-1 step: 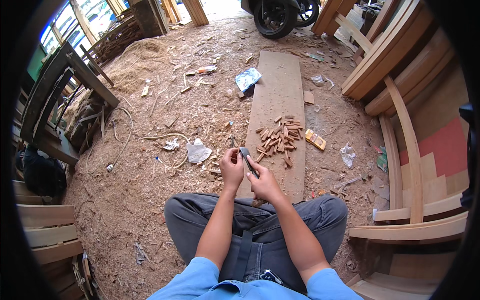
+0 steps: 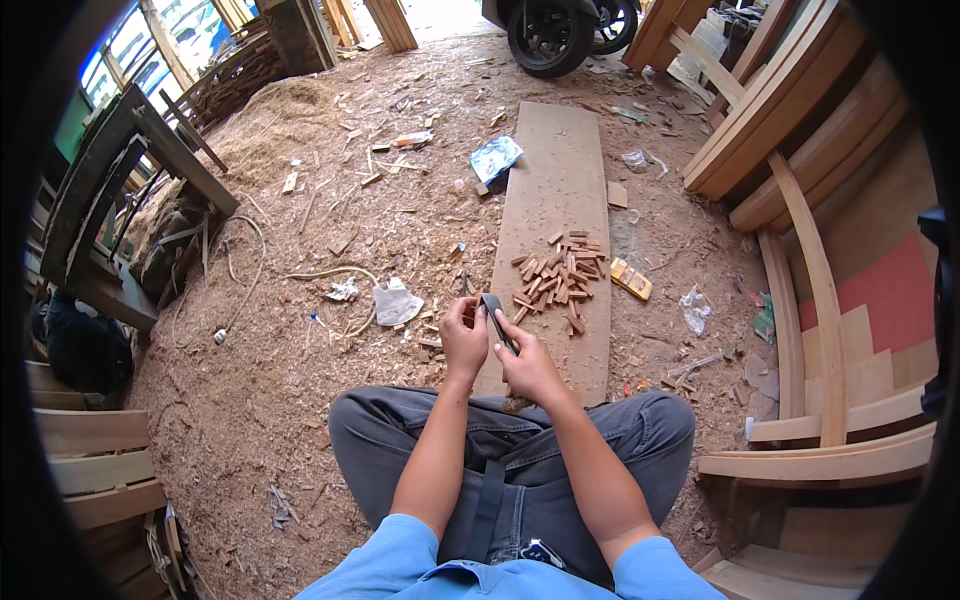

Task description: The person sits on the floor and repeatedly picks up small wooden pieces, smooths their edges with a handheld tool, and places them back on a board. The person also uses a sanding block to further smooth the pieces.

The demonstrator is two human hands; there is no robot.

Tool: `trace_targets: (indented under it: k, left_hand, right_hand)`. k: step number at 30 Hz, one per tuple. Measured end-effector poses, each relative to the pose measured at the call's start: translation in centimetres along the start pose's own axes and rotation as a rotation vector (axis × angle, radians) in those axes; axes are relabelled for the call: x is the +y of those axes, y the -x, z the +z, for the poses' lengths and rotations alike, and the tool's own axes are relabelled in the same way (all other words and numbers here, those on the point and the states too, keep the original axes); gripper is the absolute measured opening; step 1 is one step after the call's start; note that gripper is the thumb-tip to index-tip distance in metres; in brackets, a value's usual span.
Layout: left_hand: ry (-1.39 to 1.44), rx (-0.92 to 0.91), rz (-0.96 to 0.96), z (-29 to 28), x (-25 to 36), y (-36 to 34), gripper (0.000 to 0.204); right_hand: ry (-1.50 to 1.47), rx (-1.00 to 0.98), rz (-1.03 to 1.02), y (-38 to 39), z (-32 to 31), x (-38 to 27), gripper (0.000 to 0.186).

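Note:
My right hand is wrapped round a dark, flat-bladed tool that looks like a large knife. Its brown butt end sticks out below the fist, and the blade points up and away. Close to the blade's far end, my left hand is closed with fingers and thumb pinched together. A small brown bit shows between those fingers, too small to name. Just beyond my hands, a heap of small brown wooden pieces lies on a long flat board.
Wood shavings and scraps cover the ground. Beside the board lie a yellow packet, a blue-white packet and a white cloth-like piece. Wooden frames stand at right, a dark chair-like frame at left. A motorbike wheel is far ahead.

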State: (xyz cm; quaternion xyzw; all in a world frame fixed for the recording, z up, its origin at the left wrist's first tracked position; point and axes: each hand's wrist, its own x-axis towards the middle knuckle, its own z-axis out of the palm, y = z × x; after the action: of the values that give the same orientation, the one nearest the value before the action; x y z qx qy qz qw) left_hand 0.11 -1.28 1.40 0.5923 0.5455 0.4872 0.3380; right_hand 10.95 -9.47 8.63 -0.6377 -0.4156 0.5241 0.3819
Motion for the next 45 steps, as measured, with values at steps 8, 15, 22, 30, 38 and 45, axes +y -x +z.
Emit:
trace_targets:
  k: [8, 15, 22, 30, 38, 45]
  left_hand:
    - [0.027, -0.041, -0.027, 0.6, 0.0, -0.6, 0.012]
    - [0.045, -0.043, 0.000, 0.6, 0.1, -0.6, 0.010]
    - [-0.034, -0.047, -0.043, 0.4, 0.2, -0.5, 0.011]
    - [-0.159, -0.247, -0.149, 1.0, -1.5, -0.2, 0.020]
    - [-0.390, -0.597, -0.374, 1.3, -5.1, 0.7, 0.032]
    - [-0.537, -0.698, -0.459, 1.7, -6.4, 1.1, 0.029]
  right_hand:
    - [-0.055, 0.007, 0.037, -1.1, -0.5, 0.1, 0.058]
    - [-0.095, -0.013, 0.048, -1.3, -0.2, 0.3, 0.057]
    - [-0.119, -0.056, 0.090, -1.6, -0.8, 1.0, 0.056]
    - [-0.323, 0.128, 0.128, -3.6, -0.8, 3.0, 0.068]
    - [-0.776, 0.301, 0.291, -5.6, -3.1, 4.7, 0.030]
    - [-0.713, 0.208, 0.376, -5.9, -3.8, 5.4, 0.033]
